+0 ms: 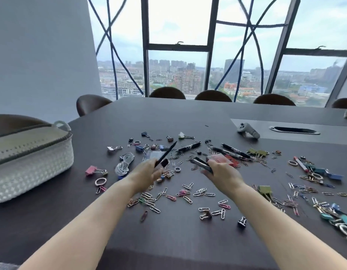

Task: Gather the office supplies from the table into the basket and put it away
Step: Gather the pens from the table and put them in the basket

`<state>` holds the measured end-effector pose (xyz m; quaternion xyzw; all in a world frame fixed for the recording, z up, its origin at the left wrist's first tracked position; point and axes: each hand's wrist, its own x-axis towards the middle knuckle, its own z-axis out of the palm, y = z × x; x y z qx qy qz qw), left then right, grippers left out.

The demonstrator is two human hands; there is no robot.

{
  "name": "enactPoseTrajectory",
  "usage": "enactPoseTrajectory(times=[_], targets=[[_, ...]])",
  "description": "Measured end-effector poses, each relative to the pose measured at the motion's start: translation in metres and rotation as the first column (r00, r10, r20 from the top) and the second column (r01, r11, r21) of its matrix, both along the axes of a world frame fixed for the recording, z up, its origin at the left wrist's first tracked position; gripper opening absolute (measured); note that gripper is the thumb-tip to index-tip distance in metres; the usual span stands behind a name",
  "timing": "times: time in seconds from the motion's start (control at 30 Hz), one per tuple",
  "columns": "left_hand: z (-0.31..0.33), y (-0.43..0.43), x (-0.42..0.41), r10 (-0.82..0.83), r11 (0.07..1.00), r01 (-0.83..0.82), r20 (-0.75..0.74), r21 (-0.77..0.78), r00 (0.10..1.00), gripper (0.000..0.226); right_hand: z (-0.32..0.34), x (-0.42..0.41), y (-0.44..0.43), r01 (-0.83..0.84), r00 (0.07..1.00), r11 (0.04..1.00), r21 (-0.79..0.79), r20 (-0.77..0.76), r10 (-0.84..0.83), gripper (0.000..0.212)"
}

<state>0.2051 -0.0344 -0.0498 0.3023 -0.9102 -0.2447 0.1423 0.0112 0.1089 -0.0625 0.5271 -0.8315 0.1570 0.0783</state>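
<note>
Gathering step, head view. The left hand (147, 175) is gripping a black pen (165, 153), its tip slanting up and away; the right hand (220, 171) is closing around a bundle of dark pens (201, 164). Both loads are probably best carried across together and lowered inside the rim — not tossed — so nothing rolls off the bench (188, 112). The woven basket (30, 158) is standing at the left edge, well apart from both hands; paper clips (188, 193) and binder clips (95, 170) are lying scattered beneath and around them.
</note>
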Motion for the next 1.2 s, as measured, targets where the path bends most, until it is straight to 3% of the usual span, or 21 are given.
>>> enactPoseTrajectory(times=[0.13,0.3,0.5,0.57,0.73,0.83,0.93,1.1,1.2], targets=[[-0.006,-0.023,0.038,-0.018,1.000,0.019,0.046,-0.015,0.999,0.010,-0.003,0.024,-0.017,0.015,1.000,0.998,0.054,-0.017,-0.014,0.033],[-0.016,-0.041,0.056,0.011,0.975,0.046,0.256,-0.217,0.967,0.051,-0.003,0.041,-0.025,0.022,1.000,0.995,0.093,0.015,-0.024,0.020],[-0.024,-0.052,0.059,0.030,0.967,0.049,0.300,-0.250,0.953,0.027,-0.001,0.047,-0.025,0.026,0.999,0.994,0.104,0.026,-0.029,0.020],[-0.024,-0.053,0.058,0.046,0.972,0.016,0.258,-0.233,0.965,0.023,-0.002,0.048,-0.029,0.029,0.998,0.994,0.105,0.048,-0.034,0.021],[-0.018,-0.055,0.046,0.133,0.969,-0.136,-0.026,-0.209,0.991,0.018,-0.005,0.050,-0.051,0.016,0.985,0.996,0.087,0.170,-0.031,0.021],[-0.013,-0.063,0.028,0.176,0.963,-0.190,-0.088,-0.189,0.980,0.023,-0.001,0.050,-0.077,0.025,0.975,0.995,0.095,0.218,-0.045,0.018],[-0.008,-0.075,0.009,0.227,0.954,-0.254,-0.166,-0.161,0.960,0.027,0.004,0.050,-0.105,0.042,0.959,0.996,0.076,0.275,-0.062,0.015],[-0.023,-0.081,0.000,0.273,0.948,-0.313,-0.352,-0.062,0.895,0.021,-0.005,0.051,-0.141,0.102,0.914,0.988,0.119,0.381,-0.140,0.035],[-0.020,-0.085,0.004,0.258,0.940,-0.328,-0.427,-0.098,0.867,0.021,-0.010,0.047,-0.150,0.129,0.900,0.976,0.175,0.393,-0.189,0.028]])
